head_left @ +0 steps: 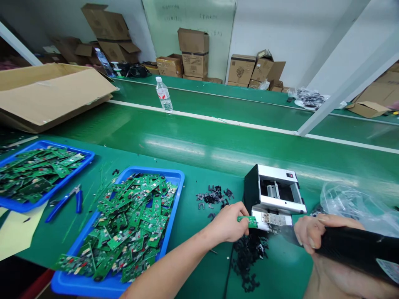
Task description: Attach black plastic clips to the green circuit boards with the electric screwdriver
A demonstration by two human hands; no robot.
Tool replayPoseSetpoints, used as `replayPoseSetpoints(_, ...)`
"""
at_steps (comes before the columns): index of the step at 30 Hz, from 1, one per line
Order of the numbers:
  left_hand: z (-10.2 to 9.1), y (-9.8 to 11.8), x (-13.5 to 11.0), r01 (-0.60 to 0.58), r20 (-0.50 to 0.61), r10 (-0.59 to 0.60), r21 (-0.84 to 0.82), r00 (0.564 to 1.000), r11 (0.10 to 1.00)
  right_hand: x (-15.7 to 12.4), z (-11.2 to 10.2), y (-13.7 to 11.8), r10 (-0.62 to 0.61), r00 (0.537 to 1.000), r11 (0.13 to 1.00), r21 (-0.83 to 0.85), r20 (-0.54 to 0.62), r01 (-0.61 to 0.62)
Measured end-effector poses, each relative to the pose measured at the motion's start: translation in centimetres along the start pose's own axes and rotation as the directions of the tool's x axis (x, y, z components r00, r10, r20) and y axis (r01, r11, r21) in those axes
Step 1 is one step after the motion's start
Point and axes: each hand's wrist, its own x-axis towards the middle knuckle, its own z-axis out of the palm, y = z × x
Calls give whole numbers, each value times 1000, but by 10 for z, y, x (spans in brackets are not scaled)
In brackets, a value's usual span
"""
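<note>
At the frame's lower right, the left hand (230,222) is pinching a green circuit board (251,221) in its fingers; the right hand (313,231) is gripping a black tool (355,251). Probably light, stiff and fragile, the board is inviting an edge grip.

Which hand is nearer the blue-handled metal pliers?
Left hand, right of the pliers, holding a green circuit board; the right hand, gripping a black cylindrical tool, is farther right.

Bench (187,216): 2 blue trays (175,203) toward left edge, 1 pliers (61,209) between; toward right edge 1 silver-black machine (280,203), 1 black handheld tool (349,245), 1 circuit board (252,222) at machine's near edge. 2 bottles (164,97) farther back. Black clips (251,253): uncountable pile.
</note>
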Motion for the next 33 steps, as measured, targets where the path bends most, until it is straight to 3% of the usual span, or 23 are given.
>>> replayPoseSetpoints(5,1,-1,1,-11,-18,12,8,1000,1000,4,-8,2,26,999,999,29,31,-27)
replayPoseSetpoints(10,0,0,0,-19,-24,19,15,1000,1000,9,-2,1,22,999,999,27,38,-24)
replayPoseSetpoints(19,1,-1,1,-12,-24,12,2,1000,1000,-7,-2,2,35,998,999,17,-53,-34)
replayPoseSetpoints(25,2,-2,2,-11,-20,11,-2,1000,1000,-5,-10,8,-30,999,995,99,-15,31)
replayPoseSetpoints(30,1,-1,1,-5,-20,5,14,1000,1000,0,4,6,22,999,992,120,39,-27)
replayPoseSetpoints(33,1,0,1,-19,-23,20,16,1000,1000,3,16,6,-8,1000,991,130,12,6)
